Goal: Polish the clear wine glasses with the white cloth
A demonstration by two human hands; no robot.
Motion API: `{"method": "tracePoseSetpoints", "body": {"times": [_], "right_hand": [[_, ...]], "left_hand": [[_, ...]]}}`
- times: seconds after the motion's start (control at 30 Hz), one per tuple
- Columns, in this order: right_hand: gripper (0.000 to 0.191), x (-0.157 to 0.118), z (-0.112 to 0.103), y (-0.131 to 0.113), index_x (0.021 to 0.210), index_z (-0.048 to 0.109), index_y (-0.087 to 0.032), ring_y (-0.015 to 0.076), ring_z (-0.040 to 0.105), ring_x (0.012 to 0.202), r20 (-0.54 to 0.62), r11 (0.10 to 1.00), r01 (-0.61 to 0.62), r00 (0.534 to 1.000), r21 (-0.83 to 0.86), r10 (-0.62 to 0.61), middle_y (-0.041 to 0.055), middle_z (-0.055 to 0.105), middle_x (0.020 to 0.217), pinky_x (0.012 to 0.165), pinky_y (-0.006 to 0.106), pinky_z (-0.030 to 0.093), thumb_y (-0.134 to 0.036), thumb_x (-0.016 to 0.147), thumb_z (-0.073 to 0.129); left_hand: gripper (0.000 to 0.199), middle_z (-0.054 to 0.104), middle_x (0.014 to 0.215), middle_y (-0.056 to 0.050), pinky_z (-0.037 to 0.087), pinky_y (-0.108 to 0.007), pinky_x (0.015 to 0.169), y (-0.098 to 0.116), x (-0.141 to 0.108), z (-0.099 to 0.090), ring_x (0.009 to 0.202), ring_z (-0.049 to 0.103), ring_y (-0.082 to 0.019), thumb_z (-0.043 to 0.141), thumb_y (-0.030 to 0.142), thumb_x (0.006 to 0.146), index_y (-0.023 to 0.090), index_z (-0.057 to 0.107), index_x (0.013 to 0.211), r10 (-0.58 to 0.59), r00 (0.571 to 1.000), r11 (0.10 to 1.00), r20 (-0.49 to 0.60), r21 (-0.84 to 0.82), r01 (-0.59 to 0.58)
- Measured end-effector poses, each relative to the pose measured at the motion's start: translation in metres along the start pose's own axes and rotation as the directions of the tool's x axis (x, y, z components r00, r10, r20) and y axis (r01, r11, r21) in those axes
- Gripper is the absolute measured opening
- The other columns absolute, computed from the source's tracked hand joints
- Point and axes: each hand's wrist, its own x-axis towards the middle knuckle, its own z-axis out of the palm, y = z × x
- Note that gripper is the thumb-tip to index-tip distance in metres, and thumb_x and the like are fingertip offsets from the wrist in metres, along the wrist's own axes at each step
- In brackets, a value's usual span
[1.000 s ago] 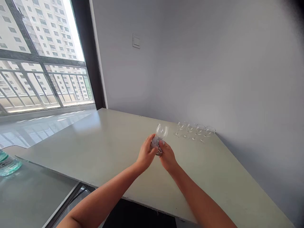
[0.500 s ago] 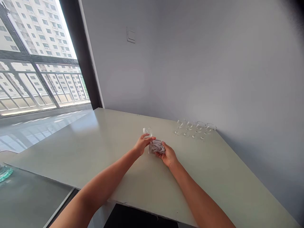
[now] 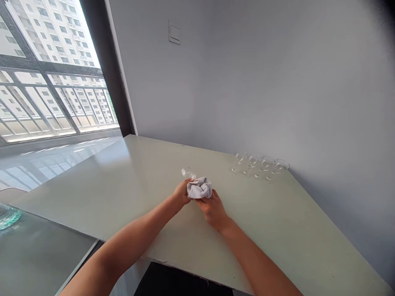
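Note:
My left hand (image 3: 182, 192) is closed around a clear stemmed glass (image 3: 187, 173), whose bowl points away from me above the table. A crumpled pale cloth (image 3: 200, 188) covers the glass's near end, so the foot and stem are hidden. My right hand (image 3: 212, 206) grips the cloth from below and the right, its fingers partly tucked under it. Both hands meet over the middle of the pale table (image 3: 148, 176).
Several clear stemmed glasses (image 3: 253, 164) stand upright in a row at the back right, near the wall. A greenish glass dish (image 3: 9, 216) sits on a lower grey surface (image 3: 46, 250) at left. A dark object (image 3: 182, 281) lies below the table's front edge.
The cloth has come up and left over the glass's near end, bunched toward me. My right hand has shifted left and lower beneath it. The glass has tilted.

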Motion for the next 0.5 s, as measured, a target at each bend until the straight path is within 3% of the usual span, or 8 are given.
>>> {"method": "tracePoseSetpoints", "body": {"times": [0.13, 0.2, 0.27, 0.33, 0.4, 0.47, 0.5], "right_hand": [[0.039, 0.002, -0.006, 0.01, 0.12, 0.053, -0.03, 0.0206, 0.053, 0.102, -0.124, 0.997, -0.017, 0.992, 0.082, 0.027, 0.0022, 0.064, 0.101, 0.085, 0.037, 0.043, -0.015, 0.086, 0.043], [0.035, 0.005, -0.01, 0.011, 0.12, 0.052, -0.029, 0.0196, 0.053, 0.103, -0.195, 0.966, -0.129, 0.965, 0.222, 0.174, 0.0041, 0.061, 0.107, 0.086, 0.036, 0.044, -0.019, 0.087, 0.041], [0.033, 0.008, -0.01, 0.009, 0.119, 0.051, -0.026, 0.0199, 0.05, 0.107, -0.219, 0.876, -0.29, 0.894, 0.385, 0.392, 0.0064, 0.057, 0.114, 0.088, 0.036, 0.043, -0.026, 0.088, 0.042], [0.033, 0.011, -0.005, 0.004, 0.117, 0.051, -0.025, 0.0199, 0.051, 0.105, -0.156, 0.698, -0.446, 0.771, 0.56, 0.618, 0.007, 0.056, 0.115, 0.087, 0.037, 0.043, -0.033, 0.086, 0.044], [0.032, 0.014, 0.004, -0.001, 0.108, 0.055, -0.023, 0.0187, 0.057, 0.092, -0.003, 0.423, -0.523, 0.626, 0.74, 0.779, 0.0067, 0.06, 0.104, 0.077, 0.035, 0.047, -0.04, 0.084, 0.045], [0.03, 0.017, 0.011, -0.008, 0.093, 0.057, -0.019, 0.0169, 0.06, 0.072, 0.213, 0.098, -0.501, 0.526, 0.86, 0.823, 0.0051, 0.063, 0.085, 0.062, 0.031, 0.05, -0.043, 0.081, 0.046], [0.028, 0.019, 0.014, -0.012, 0.085, 0.057, -0.018, 0.0159, 0.059, 0.064, 0.319, -0.047, -0.477, 0.507, 0.878, 0.801, 0.004, 0.062, 0.076, 0.054, 0.029, 0.048, -0.043, 0.079, 0.046]], "left_hand": [[0.011, 0.058, 0.067, -0.001, 0.047, -0.023, 0.055, -0.005, -0.013, 0.011, 0.059, 0.058, -0.013, 0.06, 0.012, 0.071, 0.015, 0.053, 0.079, -0.052, 0.995, 0.997, 0.087, -0.054, 0.056], [0.013, 0.059, 0.071, -0.001, 0.047, -0.021, 0.058, -0.006, -0.017, 0.015, 0.062, 0.058, -0.011, 0.057, 0.009, 0.072, 0.016, 0.052, 0.081, -0.004, 0.994, 0.992, 0.113, -0.128, 0.018], [0.019, 0.059, 0.074, -0.001, 0.048, -0.02, 0.066, -0.008, -0.019, 0.018, 0.068, 0.06, -0.011, 0.058, 0.006, 0.071, 0.017, 0.049, 0.083, 0.093, 0.992, 0.974, 0.085, -0.213, -0.073], [0.029, 0.058, 0.074, 0.001, 0.048, -0.024, 0.076, -0.009, -0.019, 0.019, 0.08, 0.062, -0.013, 0.061, 0.004, 0.069, 0.019, 0.045, 0.088, 0.214, 0.976, 0.944, 0.039, -0.266, -0.196], [0.04, 0.057, 0.075, 0.002, 0.046, -0.03, 0.085, -0.012, -0.019, 0.02, 0.092, 0.061, -0.017, 0.065, 0.006, 0.067, 0.021, 0.041, 0.096, 0.321, 0.947, 0.921, 0.023, -0.239, -0.307], [0.047, 0.056, 0.077, 0.003, 0.044, -0.034, 0.09, -0.013, -0.02, 0.02, 0.096, 0.06, -0.018, 0.067, 0.01, 0.068, 0.024, 0.039, 0.102, 0.405, 0.913, 0.906, 0.044, -0.157, -0.394], [0.049, 0.055, 0.078, 0.003, 0.043, -0.035, 0.091, -0.014, -0.021, 0.021, 0.096, 0.06, -0.018, 0.067, 0.012, 0.068, 0.025, 0.038, 0.105, 0.439, 0.896, 0.896, 0.066, -0.105, -0.432]]}}
